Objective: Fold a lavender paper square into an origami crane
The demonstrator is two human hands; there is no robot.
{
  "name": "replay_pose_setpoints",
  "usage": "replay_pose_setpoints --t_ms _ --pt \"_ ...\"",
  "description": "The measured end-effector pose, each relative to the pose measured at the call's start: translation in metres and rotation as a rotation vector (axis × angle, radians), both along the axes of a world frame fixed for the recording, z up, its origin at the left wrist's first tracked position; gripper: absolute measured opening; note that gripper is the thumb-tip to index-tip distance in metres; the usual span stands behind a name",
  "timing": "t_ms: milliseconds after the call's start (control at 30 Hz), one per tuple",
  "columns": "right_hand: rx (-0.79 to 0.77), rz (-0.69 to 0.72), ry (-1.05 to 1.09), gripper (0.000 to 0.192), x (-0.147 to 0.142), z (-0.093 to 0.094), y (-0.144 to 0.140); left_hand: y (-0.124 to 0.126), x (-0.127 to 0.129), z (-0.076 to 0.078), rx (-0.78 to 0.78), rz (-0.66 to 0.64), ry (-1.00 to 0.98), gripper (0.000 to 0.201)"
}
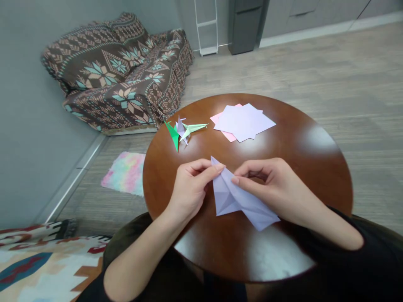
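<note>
Both hands, left hand (189, 188) and right hand (273, 184), fingers pinched on lilac folded paper (239, 199) over round counter (315, 167) (finished cranes (182, 131) and paper stack (244, 121) beyond).

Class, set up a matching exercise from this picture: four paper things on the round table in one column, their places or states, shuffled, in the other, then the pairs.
1. lilac folded sheet
2. stack of flat sheets
3. green folded figure
4. pale green folded figure

A. far side, unfolded
B. held by both hands
C. leftmost
D. points toward the stack

Pairs: 1-B, 2-A, 3-C, 4-D
</note>
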State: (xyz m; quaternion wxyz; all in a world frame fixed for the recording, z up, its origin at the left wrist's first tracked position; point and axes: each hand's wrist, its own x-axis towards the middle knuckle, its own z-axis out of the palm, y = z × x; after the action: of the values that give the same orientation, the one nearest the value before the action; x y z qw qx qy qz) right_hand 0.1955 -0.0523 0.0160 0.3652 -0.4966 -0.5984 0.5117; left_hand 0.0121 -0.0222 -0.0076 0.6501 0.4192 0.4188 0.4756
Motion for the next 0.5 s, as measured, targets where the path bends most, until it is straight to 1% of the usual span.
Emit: replay_pose_setpoints --t_ms 167,300,500 --pt "-0.008 0.019 -0.016 0.015 0.0012 -0.0014 -0.001 0.0002 0.0007 0.0019 -0.038 -0.009 -0.038 0.015" --pt "-0.008 0.039 -0.042 0.017 0.0017 -0.002 -0.0012 0.004 -0.0004 0.0031 -0.084 0.029 -0.094 0.014" --pt "-0.002 0.036 -0.063 0.017 0.0006 -0.0002 -0.0006 0.0063 -0.0015 0.0017 -0.079 0.062 -0.093 0.014"
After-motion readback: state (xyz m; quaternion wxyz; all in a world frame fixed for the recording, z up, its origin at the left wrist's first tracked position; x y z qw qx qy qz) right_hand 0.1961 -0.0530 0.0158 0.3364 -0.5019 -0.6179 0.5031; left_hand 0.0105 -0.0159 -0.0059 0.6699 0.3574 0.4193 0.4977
